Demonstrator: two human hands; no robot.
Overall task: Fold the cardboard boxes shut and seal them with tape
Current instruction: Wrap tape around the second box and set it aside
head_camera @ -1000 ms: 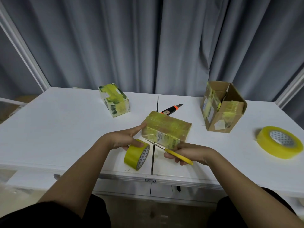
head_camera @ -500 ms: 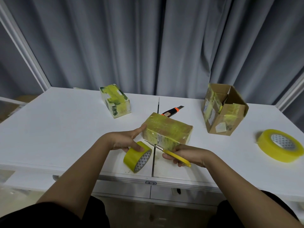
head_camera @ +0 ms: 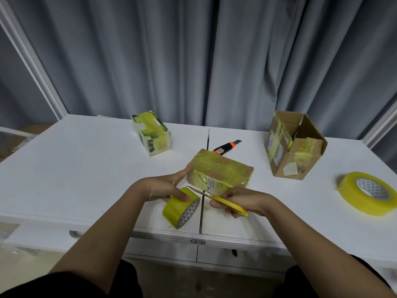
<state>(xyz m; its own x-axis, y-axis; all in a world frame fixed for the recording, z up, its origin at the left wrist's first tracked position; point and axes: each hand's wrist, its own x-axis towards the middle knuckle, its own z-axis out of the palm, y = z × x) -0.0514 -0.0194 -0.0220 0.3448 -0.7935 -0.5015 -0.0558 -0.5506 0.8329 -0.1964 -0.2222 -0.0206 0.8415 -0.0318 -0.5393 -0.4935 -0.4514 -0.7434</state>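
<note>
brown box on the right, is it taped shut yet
No, the brown box stands with its top flaps open, its inside showing, apart from the hands.

The box (head_camera: pixel 219 174) at the left fingertips (head_camera: pixel 189 168) is cardboard under glossy, wrinkled yellow tape. The roll (head_camera: pixel 180 208) under the left thumb is smooth, shiny plastic tape on a printed paper core. Beyond the right fingers (head_camera: pixel 214 203), thin metal scissors (head_camera: pixel 217 198) have glossy yellow plastic handles. The table (head_camera: pixel 86 168) is matt white.
</note>
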